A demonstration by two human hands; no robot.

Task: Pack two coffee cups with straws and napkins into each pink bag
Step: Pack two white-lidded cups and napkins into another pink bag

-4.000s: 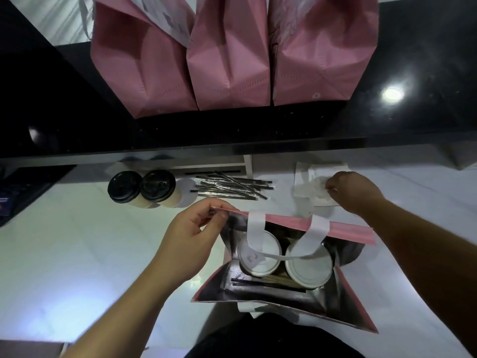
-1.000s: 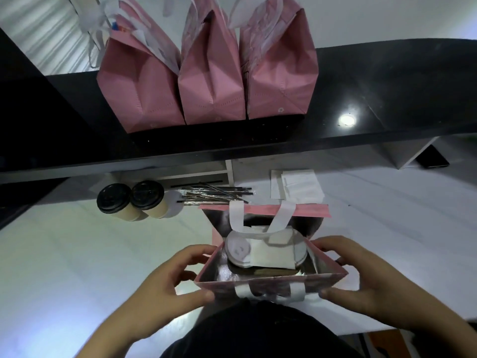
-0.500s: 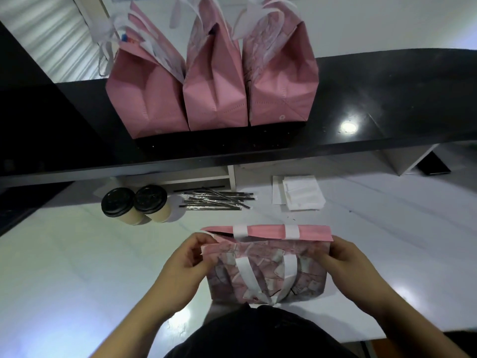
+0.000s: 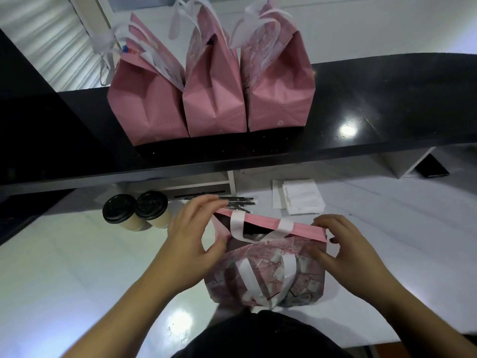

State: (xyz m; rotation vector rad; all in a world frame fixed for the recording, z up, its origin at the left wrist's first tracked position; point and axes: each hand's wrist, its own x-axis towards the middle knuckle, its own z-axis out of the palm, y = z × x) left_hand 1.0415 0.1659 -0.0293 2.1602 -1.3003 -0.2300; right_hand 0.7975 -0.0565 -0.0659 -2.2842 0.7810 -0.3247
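Pinching the left end of the pink bag (image 4: 268, 270) top with curled left hand (image 4: 192, 241) fingers | right hand (image 4: 343, 248) is gripping the right end | bag is sitting on the white table (image 4: 64, 267) | two coffee cups (image 4: 136, 211), straws (image 4: 240, 201) and napkins (image 4: 300, 197) are lying behind it | three pink bags (image 4: 214, 99) are standing on the black shelf (image 4: 387, 104)
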